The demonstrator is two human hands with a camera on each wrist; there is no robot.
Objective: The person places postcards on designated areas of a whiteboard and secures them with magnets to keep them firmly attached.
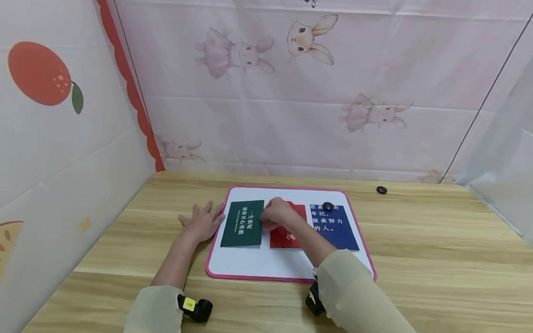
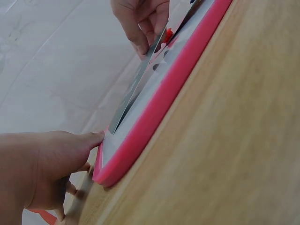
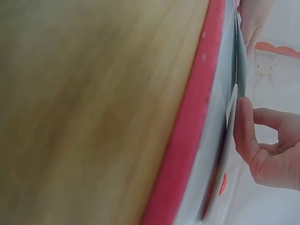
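A white board with a pink rim (image 1: 288,278) lies on the wooden table. On it sit a green card (image 1: 242,223), a red card (image 1: 285,238) and a blue card (image 1: 337,231) with a black magnet (image 1: 328,206) at its top. My right hand (image 1: 277,214) is curled over the gap between the green and red cards and pinches the green card's right edge (image 2: 133,93). My left hand (image 1: 201,223) lies flat on the table, with its fingertips (image 2: 93,138) against the board's rim (image 2: 154,112). In the right wrist view the thumb (image 3: 243,126) presses on the card's edge beside the rim (image 3: 187,140).
A second black magnet (image 1: 381,190) lies on the table behind the board's right corner. Printed cloth walls close in the table at the back, left and right. Wrist cameras sit on both forearms near the front edge.
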